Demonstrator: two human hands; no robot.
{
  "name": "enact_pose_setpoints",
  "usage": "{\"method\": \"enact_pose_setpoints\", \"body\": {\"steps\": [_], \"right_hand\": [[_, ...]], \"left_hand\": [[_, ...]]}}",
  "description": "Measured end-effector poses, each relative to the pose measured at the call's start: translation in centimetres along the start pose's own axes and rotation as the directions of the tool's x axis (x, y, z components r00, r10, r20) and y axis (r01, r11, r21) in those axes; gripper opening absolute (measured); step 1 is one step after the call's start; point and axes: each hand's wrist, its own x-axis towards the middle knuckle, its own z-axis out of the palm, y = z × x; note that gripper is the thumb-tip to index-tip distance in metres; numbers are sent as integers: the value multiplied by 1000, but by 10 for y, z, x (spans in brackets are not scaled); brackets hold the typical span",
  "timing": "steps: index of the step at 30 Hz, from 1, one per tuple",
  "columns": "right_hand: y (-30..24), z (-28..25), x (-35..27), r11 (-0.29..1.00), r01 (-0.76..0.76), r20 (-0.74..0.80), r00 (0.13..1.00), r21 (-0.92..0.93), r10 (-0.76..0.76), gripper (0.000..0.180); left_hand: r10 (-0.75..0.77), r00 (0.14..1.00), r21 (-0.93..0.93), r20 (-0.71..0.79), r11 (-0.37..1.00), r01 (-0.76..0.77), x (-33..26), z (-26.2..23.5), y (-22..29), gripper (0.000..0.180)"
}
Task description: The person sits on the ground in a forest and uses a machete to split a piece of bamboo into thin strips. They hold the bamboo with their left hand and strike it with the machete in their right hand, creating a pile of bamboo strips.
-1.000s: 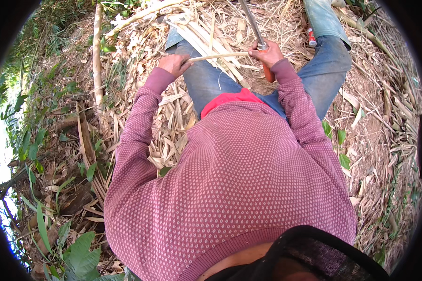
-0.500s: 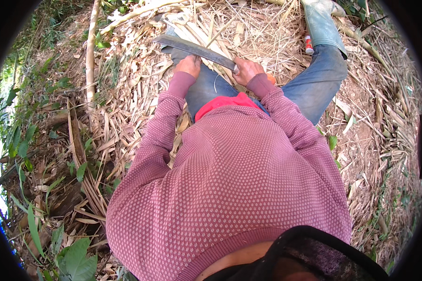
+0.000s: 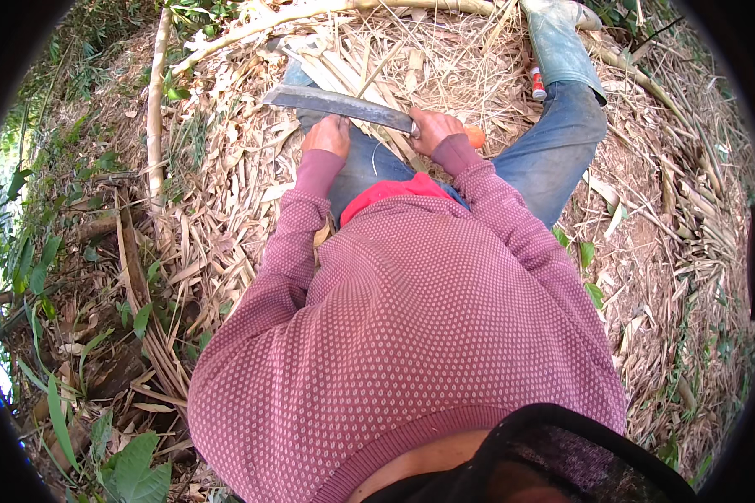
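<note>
A long machete [image 3: 340, 105] with a broad dark-grey blade lies crosswise over my left thigh, its tip toward the left. My right hand [image 3: 436, 130] is closed round its handle; an orange piece [image 3: 475, 136], apparently the handle's end, shows past the fingers. My left hand [image 3: 327, 137] is closed just on the near side of the blade, above my left knee. What its fingers hold, if anything, is hidden. Pale split strips [image 3: 335, 74] lie beyond the blade by my left leg.
Dry leaves and plant litter [image 3: 218, 210] cover the ground. A thin upright-looking pole [image 3: 155, 117] stands at the left, and a long bent branch [image 3: 352, 7] crosses the far side. A small red-and-white container [image 3: 537, 84] sits beside my right boot [image 3: 562, 50]. Green leaves [image 3: 138, 469] grow at lower left.
My left hand has drawn a little toward my body, off the blade's near edge. The machete's tip has dropped nearer, so the blade lies less slanted. My right hand keeps its grip.
</note>
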Motion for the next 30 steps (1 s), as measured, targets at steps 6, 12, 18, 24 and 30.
{"method": "enact_pose_setpoints", "body": {"steps": [6, 12, 18, 24, 30], "right_hand": [[50, -7, 21, 906, -417, 8, 909, 79, 417, 33], [42, -21, 10, 921, -367, 16, 930, 130, 368, 25], [-10, 0, -7, 996, 87, -5, 996, 22, -87, 17], [-3, 0, -4, 998, 59, -42, 997, -22, -59, 19], [27, -18, 4, 951, -300, -145, 940, 74, 308, 20]], "left_hand": [[-28, 997, -93, 68, 995, 34, -54, -17, -12, 26], [-146, 960, -583, 239, 769, 262, -69, -3, -45, 27], [-68, 865, -778, 497, 407, 479, -39, -8, -27, 22], [173, 734, -754, 656, 133, 643, -55, -22, -35, 24], [283, 731, -764, 621, 12, 645, -93, -29, -37, 31]]}}
